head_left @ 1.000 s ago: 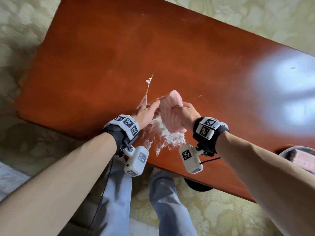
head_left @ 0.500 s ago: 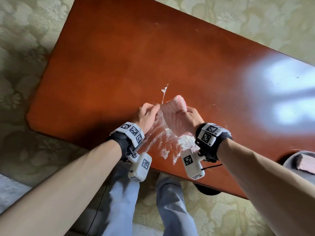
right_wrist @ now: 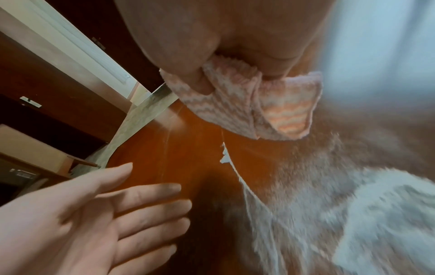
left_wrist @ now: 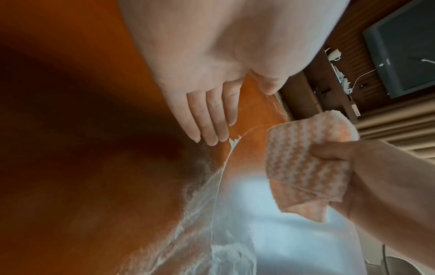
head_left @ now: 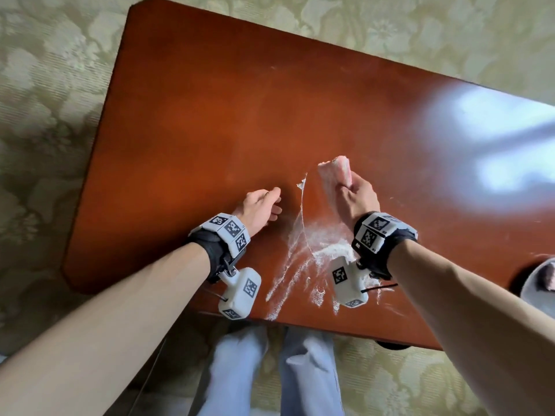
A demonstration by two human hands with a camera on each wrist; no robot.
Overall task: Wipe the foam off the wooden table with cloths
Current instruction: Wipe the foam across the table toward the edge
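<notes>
White foam (head_left: 327,250) lies smeared near the front edge of the reddish wooden table (head_left: 240,115), with a thin foam line (head_left: 301,202) curving away from it. My right hand (head_left: 354,199) grips a folded pink-and-white cloth (head_left: 335,175) and holds it just above the table, beyond the foam. The cloth (left_wrist: 303,160) shows a zigzag weave, and in the right wrist view the cloth (right_wrist: 256,104) is pinched between thumb and fingers. My left hand (head_left: 261,208) hovers left of the foam line with straight fingers (left_wrist: 212,121), holding nothing.
A grey bowl (head_left: 537,283) with another pink cloth (head_left: 548,279) in it sits at the table's right front edge. Pale patterned carpet (head_left: 45,115) surrounds the table. My legs in light trousers (head_left: 270,373) stand at the front edge. A bright window reflection (head_left: 486,139) glares on the right.
The left hand has let go of the cloth and moved away to the left. The right hand now holds the folded cloth alone, a little farther from the foam.
</notes>
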